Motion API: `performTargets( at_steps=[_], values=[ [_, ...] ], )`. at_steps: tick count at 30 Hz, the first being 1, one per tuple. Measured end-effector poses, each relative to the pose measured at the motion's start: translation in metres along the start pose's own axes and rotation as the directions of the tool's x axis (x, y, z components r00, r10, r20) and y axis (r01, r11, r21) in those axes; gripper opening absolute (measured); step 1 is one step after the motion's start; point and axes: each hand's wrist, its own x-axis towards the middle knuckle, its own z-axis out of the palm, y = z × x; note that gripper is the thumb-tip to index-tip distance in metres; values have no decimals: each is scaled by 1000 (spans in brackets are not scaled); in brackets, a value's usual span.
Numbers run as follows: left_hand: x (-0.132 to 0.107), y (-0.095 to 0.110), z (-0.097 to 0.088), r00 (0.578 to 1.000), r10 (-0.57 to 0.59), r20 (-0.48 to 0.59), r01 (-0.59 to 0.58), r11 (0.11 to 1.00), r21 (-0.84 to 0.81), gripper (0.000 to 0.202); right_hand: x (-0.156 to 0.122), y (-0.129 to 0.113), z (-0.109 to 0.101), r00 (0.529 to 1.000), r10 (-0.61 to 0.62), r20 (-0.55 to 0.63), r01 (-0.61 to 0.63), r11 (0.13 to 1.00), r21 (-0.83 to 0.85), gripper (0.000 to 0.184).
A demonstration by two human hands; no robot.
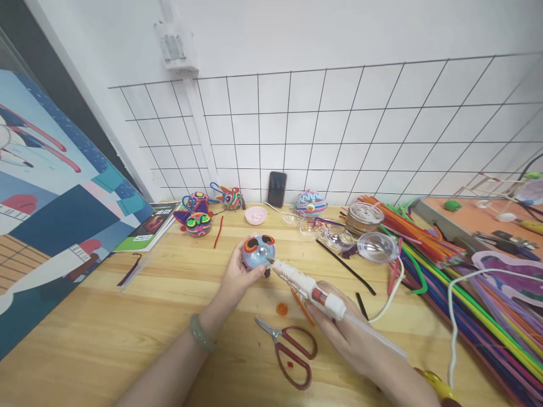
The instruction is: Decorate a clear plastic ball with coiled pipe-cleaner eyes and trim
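Observation:
A round light-blue ball (pixel 257 254) with two orange-and-black eye shapes sits in my left hand (pixel 238 270), which is closed around its left and lower side. My right hand (pixel 335 322) grips a white hot glue gun (pixel 297 281), its nozzle pointing left at the lower right of the ball, touching or very close to it. A clear glue stick trails from the gun's rear. Below lie an orange button-like disc (pixel 281 309), an orange pipe cleaner (pixel 303 308) partly behind the gun, and red-handled scissors (pixel 292 350) with blades apart.
Finished-looking colourful wrapped balls (pixel 198 222) stand at the back left. A pink dish (pixel 255 215), a phone (pixel 277 189) and a striped ball (pixel 311 202) line the back. Clear domes (pixel 377 247) and many pipe cleaners (pixel 458 305) fill the right. A white cord (pixel 452 322) loops there.

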Motion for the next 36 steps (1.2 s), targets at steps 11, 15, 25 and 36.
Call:
performTargets(
  at_steps=[11, 15, 25, 36],
  values=[
    [0, 1, 0, 1000, -9, 8, 9, 1000, -4, 72, 0, 3, 2, 1000, 5, -24, -5, 1000, 3, 12],
    [0, -1, -2, 1000, -11, 9, 11, 1000, -9, 69, 1, 1, 0, 1000, 20, -5, -20, 1000, -6, 13],
    [-2, 2, 2, 1000, -20, -5, 20, 1000, -9, 69, -2, 4, 2, 999, 1, -33, -2, 999, -36, 12],
    [-2, 3, 1, 999, -33, 2, 33, 999, -13, 70, -2, 3, 1, 998, 1, -58, -4, 999, -37, 12]
  ],
)
